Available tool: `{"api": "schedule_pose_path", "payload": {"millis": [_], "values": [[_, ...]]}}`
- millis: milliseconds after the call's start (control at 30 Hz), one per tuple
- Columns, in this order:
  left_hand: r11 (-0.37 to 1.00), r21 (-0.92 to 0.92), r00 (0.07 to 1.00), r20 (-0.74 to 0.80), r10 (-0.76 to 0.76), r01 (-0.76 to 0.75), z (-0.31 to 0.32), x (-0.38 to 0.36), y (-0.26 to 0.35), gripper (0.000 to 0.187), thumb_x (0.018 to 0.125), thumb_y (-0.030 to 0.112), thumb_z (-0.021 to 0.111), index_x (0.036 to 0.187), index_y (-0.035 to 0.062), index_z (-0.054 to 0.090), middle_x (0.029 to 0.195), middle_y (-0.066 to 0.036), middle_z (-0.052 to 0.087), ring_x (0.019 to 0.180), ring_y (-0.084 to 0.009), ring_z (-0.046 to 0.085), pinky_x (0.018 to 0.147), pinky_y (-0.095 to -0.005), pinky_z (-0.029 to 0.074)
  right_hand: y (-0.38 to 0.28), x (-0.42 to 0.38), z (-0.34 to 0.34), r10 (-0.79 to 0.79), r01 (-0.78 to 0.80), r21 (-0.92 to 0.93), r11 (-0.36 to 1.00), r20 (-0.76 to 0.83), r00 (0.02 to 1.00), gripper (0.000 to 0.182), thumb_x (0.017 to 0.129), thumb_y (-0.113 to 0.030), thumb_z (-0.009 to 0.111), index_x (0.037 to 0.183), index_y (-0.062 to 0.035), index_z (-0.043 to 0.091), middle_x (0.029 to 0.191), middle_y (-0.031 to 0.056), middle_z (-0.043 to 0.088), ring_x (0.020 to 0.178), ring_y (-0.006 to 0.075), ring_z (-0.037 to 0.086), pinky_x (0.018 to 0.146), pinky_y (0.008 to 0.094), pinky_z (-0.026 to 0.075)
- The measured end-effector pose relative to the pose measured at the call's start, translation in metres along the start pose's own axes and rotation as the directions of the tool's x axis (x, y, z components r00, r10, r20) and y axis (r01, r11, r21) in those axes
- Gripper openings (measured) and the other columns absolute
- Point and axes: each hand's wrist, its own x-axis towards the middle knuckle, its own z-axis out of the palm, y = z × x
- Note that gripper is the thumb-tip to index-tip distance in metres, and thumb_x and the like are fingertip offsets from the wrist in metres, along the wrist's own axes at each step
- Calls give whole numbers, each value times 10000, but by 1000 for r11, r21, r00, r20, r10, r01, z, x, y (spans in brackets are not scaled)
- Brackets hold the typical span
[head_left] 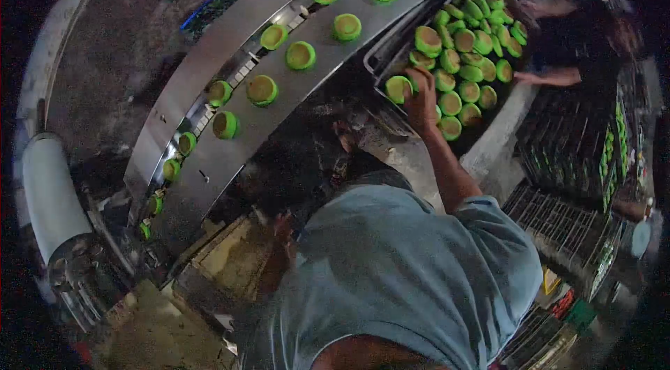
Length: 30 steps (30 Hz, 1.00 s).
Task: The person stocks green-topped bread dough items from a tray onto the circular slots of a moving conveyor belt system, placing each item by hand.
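Our right hand (421,99) has its fingers pinching the side of a green disc (398,89) at the near corner of the tray (370,60), beside the smooth metal conveyor (188,195). We judge it light, soft and crumbly, best gripped around its rounded sides. Our left hand (283,228) is too dark to read its fingers.

We see one round green piece (396,89), tan face toward us, right of upper centre; similar pieces (450,103) lie heaped farther right.
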Motion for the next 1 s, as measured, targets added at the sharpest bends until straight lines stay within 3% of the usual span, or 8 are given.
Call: {"api": "schedule_pose_path", "payload": {"millis": [333,400,467,600,667,733,900,1000], "values": [[998,59,997,71,6,-10,38,-8,129,481,1006,385,560,1349,55,483,1157,-109,641,1011,-273,622,978,-442,449,0,8,153,-154,-181,483,857,574,804,248,848,-62,710,1087,-38,652,1121,166,663,1053,350,655,899,401,544],[996,66,990,133,46,-55,45,-4,164,491,1009,375,558,1364,48,472,1174,-115,641,1024,-275,625,986,-438,448,-6,14,166,208,-742,356,569,810,548,284,820,-101,762,1076,-42,656,1148,170,656,1067,361,645,902,415,541],[991,67,973,209,102,-118,53,7,199,501,1011,366,557,1379,40,460,1191,-121,642,1036,-276,628,994,-433,447,7,24,182,-193,90,291,953,348,918,430,796,-115,738,1207,-64,626,1101,168,653,932,306,636,849,400,505],[956,37,920,286,269,-291,69,18,291,521,1015,347,554,1409,26,437,1225,-132,642,1061,-279,633,1010,-424,446,6,100,169,-41,45,-24,999,153,987,513,779,-132,738,1276,-113,609,1187,174,633,1046,335,611,885,442,491],[888,39,867,241,436,-457,86,23,345,374,1040,221,533,1315,-32,520,1192,-152,659,952,-221,678,951,-347,477,18,122,184,104,-135,79,988,311,945,607,756,-198,802,1311,-151,561,1336,184,522,1192,401,524,983,501,444],[787,-10,731,364,577,-617,100,37,375,367,1044,192,515,1329,-39,505,1215,-149,650,974,-225,672,944,-333,480,30,139,192,13,12,-38,999,600,800,707,757,-230,803,1394,-206,497,1467,187,425,1305,437,446,1050,537,401],[779,1,731,345,589,-627,116,56,427,355,1041,178,523,1326,-31,503,1234,-162,632,1109,-230,622,968,-352,483,30,112,206,-55,107,-174,979,279,959,795,786,-153,744,1494,-249,395,1596,155,276,1413,395,351,1108,567,349],[703,4,622,469,627,-711,104,68,438,375,1032,186,543,1337,-29,497,1213,-152,636,1109,-227,619,979,-356,481,-3,69,167,136,-82,-159,984,363,922,726,843,-163,725,1493,-213,406,1580,155,308,1411,397,358,1122,559,338]]}}
